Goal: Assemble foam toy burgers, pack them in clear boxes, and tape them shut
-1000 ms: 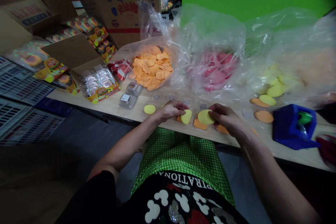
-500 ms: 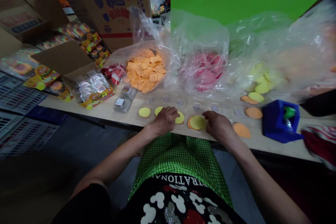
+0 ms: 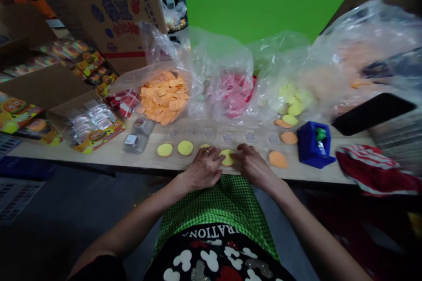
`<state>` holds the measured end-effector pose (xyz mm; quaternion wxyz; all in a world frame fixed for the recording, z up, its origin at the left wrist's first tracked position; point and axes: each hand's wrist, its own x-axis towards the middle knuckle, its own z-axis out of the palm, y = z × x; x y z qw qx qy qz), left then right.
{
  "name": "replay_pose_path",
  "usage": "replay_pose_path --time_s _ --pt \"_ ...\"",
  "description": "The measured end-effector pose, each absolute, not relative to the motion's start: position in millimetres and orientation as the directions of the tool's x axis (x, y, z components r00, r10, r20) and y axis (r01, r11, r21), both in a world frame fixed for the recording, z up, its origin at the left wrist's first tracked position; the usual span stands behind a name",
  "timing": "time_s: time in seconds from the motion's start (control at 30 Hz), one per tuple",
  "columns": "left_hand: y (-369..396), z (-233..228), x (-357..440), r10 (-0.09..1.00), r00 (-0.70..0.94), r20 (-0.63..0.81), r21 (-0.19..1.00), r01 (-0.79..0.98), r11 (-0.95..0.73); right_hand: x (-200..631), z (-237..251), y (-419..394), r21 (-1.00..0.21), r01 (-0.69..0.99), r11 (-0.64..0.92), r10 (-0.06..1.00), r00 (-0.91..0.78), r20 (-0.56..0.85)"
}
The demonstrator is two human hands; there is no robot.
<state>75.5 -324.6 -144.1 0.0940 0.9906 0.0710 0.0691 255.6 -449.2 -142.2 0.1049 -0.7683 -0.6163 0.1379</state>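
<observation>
My left hand point(image 3: 205, 167), fingers curled and pressed together, is at the left edge of a yellow round slice point(image 3: 227, 157). On the slice's right edge are the bent fingers of my right hand point(image 3: 253, 164). The slice lies in a clear plastic tray with round hollows, near the table's front edge. Two more yellow slices, one at the far left point(image 3: 165, 149) and one beside it point(image 3: 185, 148), sit in hollows to the left; another is partly hidden behind my left hand. An orange slice point(image 3: 278, 159) lies to the right of my right hand.
Behind the tray stand plastic bags of orange slices point(image 3: 165, 94), pink pieces point(image 3: 234, 92) and yellow slices point(image 3: 295, 96). A blue tape dispenser point(image 3: 314, 145), a dark phone-like slab point(image 3: 374, 113) and a red-white cloth point(image 3: 372, 169) are right. An open display box point(image 3: 99, 129) stands left.
My right hand has moved in toward my left, and both now meet at the yellow slice, where an orange edge showed before. The whole view has shifted to the right.
</observation>
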Motion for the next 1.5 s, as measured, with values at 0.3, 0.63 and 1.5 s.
replay_pose_path --time_s 0.3,0.63,1.5 --pt "-309 -148 107 -0.171 0.982 -0.076 0.135 -0.160 -0.978 337 -101 -449 -0.196 0.842 -0.503 0.863 0.503 -0.052" --pt "-315 -138 122 -0.017 0.997 -0.074 0.109 -0.009 -0.994 493 -96 -414 0.136 0.729 -0.671 0.729 0.682 -0.058" --pt "-354 -146 443 0.493 0.850 -0.185 0.647 0.483 -0.590 358 -142 -530 -0.340 0.696 -0.632 0.757 0.648 -0.081"
